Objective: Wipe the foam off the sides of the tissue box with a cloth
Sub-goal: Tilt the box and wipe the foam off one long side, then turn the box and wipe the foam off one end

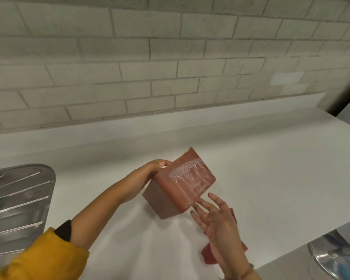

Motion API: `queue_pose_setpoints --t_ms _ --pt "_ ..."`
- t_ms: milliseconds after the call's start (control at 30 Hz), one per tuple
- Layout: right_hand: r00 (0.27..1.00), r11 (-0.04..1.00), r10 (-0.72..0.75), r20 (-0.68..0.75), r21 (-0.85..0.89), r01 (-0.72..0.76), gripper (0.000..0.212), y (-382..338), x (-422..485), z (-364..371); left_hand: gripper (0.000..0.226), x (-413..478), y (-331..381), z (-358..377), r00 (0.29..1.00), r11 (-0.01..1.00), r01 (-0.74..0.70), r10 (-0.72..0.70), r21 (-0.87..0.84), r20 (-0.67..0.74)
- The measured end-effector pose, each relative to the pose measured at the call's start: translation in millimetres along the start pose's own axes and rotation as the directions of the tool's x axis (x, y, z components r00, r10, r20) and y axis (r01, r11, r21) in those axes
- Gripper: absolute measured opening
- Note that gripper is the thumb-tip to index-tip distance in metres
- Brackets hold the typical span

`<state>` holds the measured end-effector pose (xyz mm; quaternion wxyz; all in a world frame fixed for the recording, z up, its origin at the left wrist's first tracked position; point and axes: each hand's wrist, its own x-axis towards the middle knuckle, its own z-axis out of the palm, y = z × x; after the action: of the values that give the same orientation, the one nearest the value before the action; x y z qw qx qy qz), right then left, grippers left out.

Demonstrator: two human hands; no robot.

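Observation:
A reddish-brown tissue box (170,197) is tilted up off the white counter, with white foam (188,170) streaked over its upward-facing side. My left hand (148,174) grips the box at its far left edge. Just below the box's near right corner, my right hand (216,223) hovers with fingers spread and empty, its fingertips close to the box. A red cloth (208,254) lies on the counter under that hand, mostly hidden by it.
A ribbed steel sink drainboard (18,207) sits at the left edge. The white counter (271,168) runs to a tiled wall at the back, and its front edge falls off at the lower right, where a shiny metal stool (331,257) stands.

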<state>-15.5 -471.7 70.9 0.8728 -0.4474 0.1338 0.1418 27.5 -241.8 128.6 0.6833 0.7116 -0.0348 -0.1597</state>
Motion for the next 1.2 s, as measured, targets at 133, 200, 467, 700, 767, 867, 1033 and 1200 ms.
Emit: queue_pose_setpoints --t_ms 133,200,467,700,767,867,1033,1200 --pt "0.996 0.989 0.043 0.076 -0.145 -0.031 0.042 6.7 -5.1 1.9 0.030 -3.3 -1.9 -2.3 0.991 0.996 -0.026 0.036 0.080 -0.126" --pt "0.992 0.979 0.066 0.112 -0.198 -0.043 0.038 4.7 -4.6 1.7 0.028 -3.4 -4.3 -2.8 0.986 0.993 -0.049 0.066 0.109 -0.154" --pt "0.959 -0.081 -0.278 0.054 -0.996 0.033 0.017 -28.5 -9.5 -73.7 0.029 -0.4 -11.1 -4.8 0.959 0.981 -0.109 0.146 0.162 -0.244" --pt "0.981 -0.164 -0.074 -0.182 -0.968 -0.192 0.035 -25.3 -14.6 -104.0 0.031 9.6 2.0 -6.4 0.946 0.953 -0.167 0.227 0.252 -0.233" --pt "0.983 -0.157 -0.076 -0.167 -0.972 -0.177 0.023 -16.3 -12.0 -101.8 0.032 10.2 0.9 -3.6 0.951 0.943 -0.181 0.241 0.281 -0.195" --pt "0.981 -0.144 -0.139 -0.131 -0.978 -0.151 0.011 -9.9 -8.1 -101.9 0.035 9.2 -4.4 2.5 0.953 0.933 -0.198 0.254 0.299 -0.163" --pt "0.941 0.197 -0.322 0.101 -0.965 0.171 0.037 -29.5 -17.8 -85.2 0.041 6.1 -4.8 16.1 0.965 0.942 -0.201 0.237 0.268 -0.109" --pt "0.904 0.637 -0.402 0.144 -0.665 0.389 0.023 -48.9 -26.6 -51.3 0.044 3.5 -0.9 21.3 0.972 0.953 -0.192 0.218 0.234 -0.087"
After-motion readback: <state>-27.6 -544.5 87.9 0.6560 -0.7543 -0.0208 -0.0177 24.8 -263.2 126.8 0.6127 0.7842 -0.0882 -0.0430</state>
